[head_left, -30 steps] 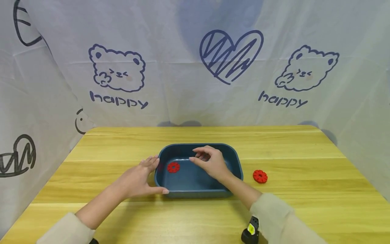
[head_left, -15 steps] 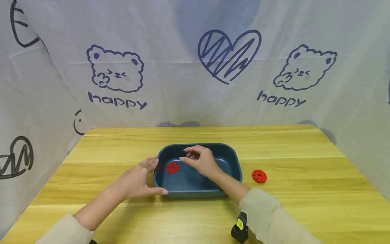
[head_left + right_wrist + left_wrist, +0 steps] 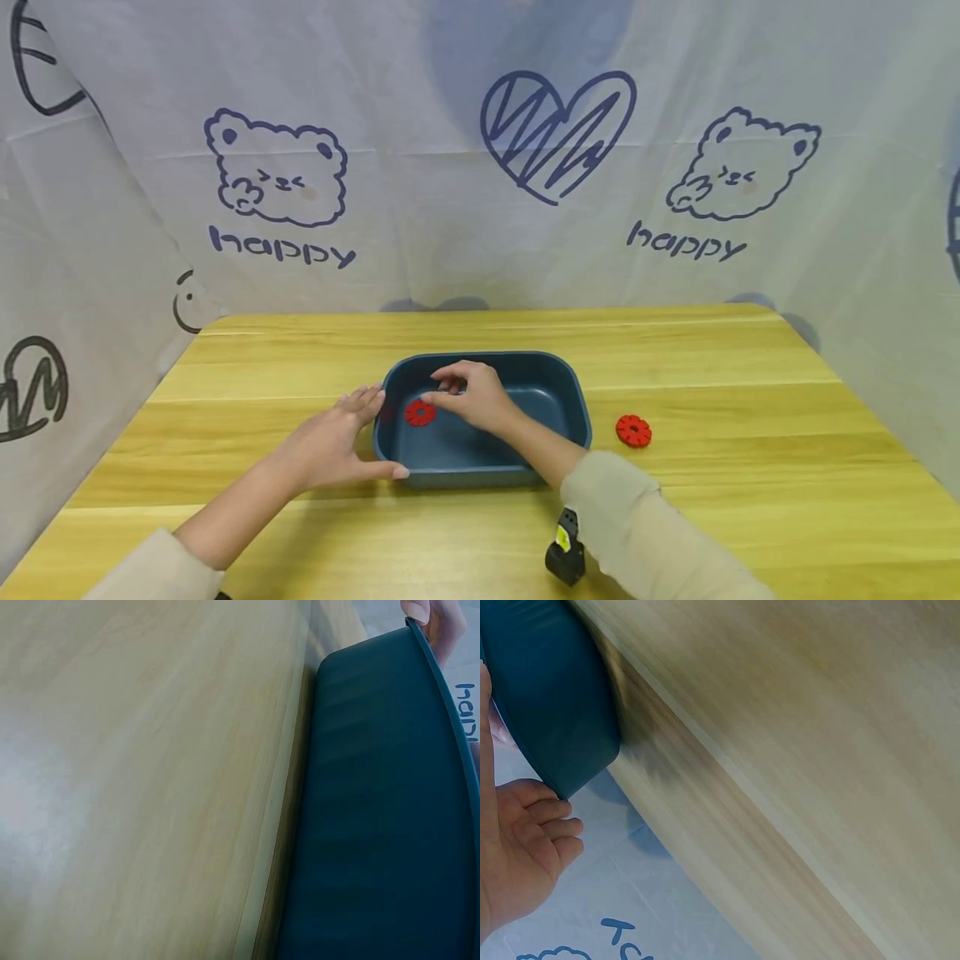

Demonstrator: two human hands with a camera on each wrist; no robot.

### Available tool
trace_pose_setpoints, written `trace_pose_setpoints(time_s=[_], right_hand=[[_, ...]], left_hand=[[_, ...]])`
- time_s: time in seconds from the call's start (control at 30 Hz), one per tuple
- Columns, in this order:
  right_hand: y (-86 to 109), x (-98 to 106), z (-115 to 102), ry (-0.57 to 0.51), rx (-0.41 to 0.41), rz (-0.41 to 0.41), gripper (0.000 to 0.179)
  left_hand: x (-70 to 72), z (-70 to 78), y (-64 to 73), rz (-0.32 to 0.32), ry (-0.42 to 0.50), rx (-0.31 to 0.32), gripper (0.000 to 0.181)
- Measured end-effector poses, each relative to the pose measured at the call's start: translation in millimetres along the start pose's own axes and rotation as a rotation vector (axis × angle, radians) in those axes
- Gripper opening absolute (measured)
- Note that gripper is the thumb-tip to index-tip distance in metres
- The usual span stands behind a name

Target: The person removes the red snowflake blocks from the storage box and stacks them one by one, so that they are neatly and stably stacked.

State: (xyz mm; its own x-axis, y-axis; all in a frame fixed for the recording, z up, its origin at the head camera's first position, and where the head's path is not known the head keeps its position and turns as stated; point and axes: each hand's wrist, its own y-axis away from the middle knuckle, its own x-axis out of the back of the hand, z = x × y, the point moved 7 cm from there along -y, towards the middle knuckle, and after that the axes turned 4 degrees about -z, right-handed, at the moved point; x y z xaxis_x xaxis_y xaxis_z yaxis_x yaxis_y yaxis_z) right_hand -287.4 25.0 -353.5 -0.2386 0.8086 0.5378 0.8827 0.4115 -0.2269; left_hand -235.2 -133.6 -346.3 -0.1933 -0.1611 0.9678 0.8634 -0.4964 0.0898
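A dark blue rectangular tub stands on the table. My left hand holds its left end, thumb at the front corner and fingers against the left rim; the left wrist view shows curled fingers at the rim. Inside the tub, near its left end, lies a red notched plastic disc with a centre hole. My right hand is over the tub, just right of that disc, thumb and index finger bent and apart with nothing visible between them. Another red notched disc lies on the table to the right.
The light wooden table extends on both sides of the tub. A pale cloth with drawings hangs behind it. Below my right sleeve a small black device with a yellow label is visible at the wrist.
My right hand has moved left across the tub, closer to the disc inside. The left hand stays on the tub's left end. Both discs lie where they were.
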Motion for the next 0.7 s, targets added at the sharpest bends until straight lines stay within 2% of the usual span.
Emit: trace_pose_setpoints(time_s=[0.27,0.47,0.7], right_hand=[[-7.0,-4.2,5.0,0.053,-0.025,-0.014,0.030],[-14.1,-13.1,12.5,0.096,-0.083,-0.095,0.027],[-19.4,-22.7,21.0,0.194,-0.150,-0.171,0.021]], left_hand=[[1.3,1.4,0.1,-0.011,0.006,-0.005,0.103],[0.5,0.2,0.7,-0.021,0.015,-0.002,0.104],[1.2,-0.4,0.7,0.000,0.019,-0.007,0.104]])
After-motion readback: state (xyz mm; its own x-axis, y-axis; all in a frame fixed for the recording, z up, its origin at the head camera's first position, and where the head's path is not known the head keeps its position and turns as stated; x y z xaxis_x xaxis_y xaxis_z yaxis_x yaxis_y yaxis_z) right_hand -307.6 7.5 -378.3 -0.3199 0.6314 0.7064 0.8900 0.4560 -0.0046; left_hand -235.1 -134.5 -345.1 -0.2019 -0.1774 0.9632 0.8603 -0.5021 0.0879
